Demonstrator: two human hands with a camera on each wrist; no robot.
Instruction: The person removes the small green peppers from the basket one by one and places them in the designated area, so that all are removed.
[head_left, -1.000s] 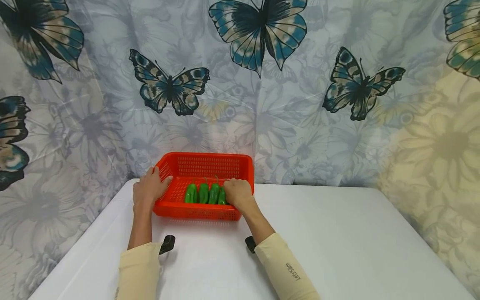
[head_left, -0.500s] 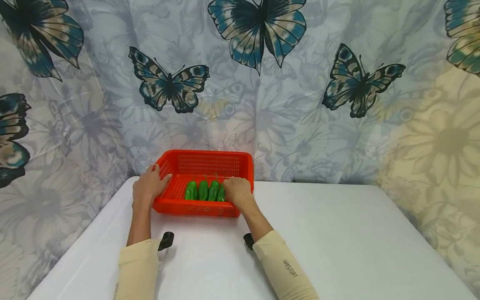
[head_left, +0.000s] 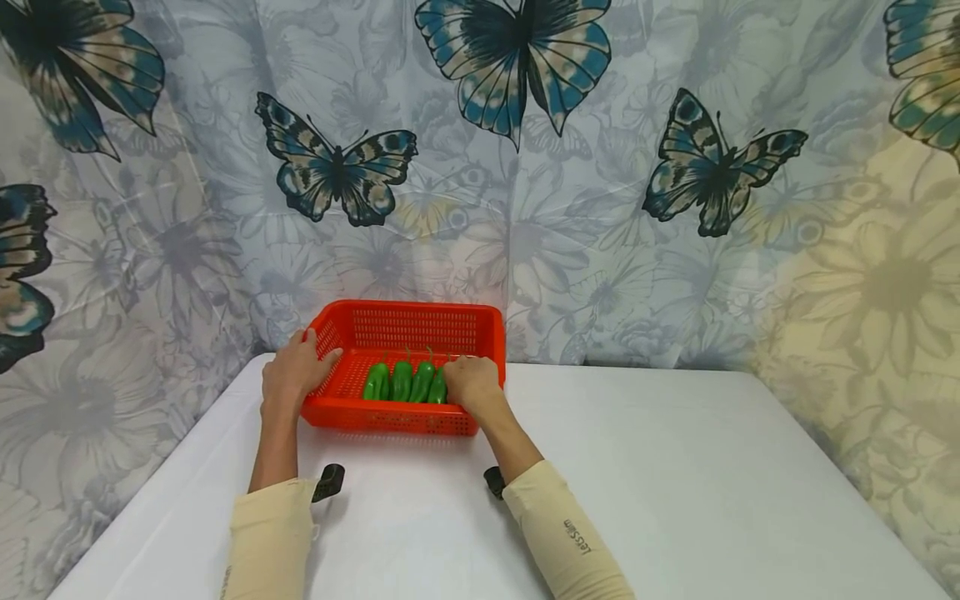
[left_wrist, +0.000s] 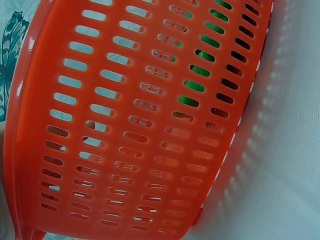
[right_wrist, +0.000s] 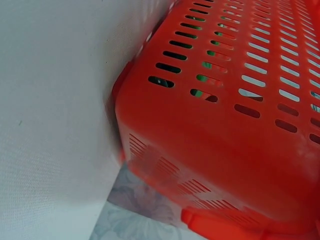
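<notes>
A red plastic basket [head_left: 390, 417] with slotted walls stands on the white table. Several green chili peppers [head_left: 401, 382] lie side by side in it, stems toward the back. At the basket's left end, my left hand [head_left: 288, 375] grips the rim, its thumb on the inner side. My right hand [head_left: 474, 383] reaches into the right end with curled fingers, beside the rightmost visible pepper. Its fingertips are hidden, so whether it holds a pepper does not show. Both wrist views show mostly the basket's outer wall [left_wrist: 165, 120], with green glimpsed through the slots.
The white tabletop [head_left: 675, 467] extends to the right and in front of the basket. Behind it hangs a floral cloth backdrop [head_left: 570, 250] with printed butterflies. A black wrist device [head_left: 328, 482] sticks out by the left cuff, and another [head_left: 494, 482] by the right.
The peppers have shifted slightly left in the basket and now lean a little. Both hands stay in nearly the same places on and in the basket.
</notes>
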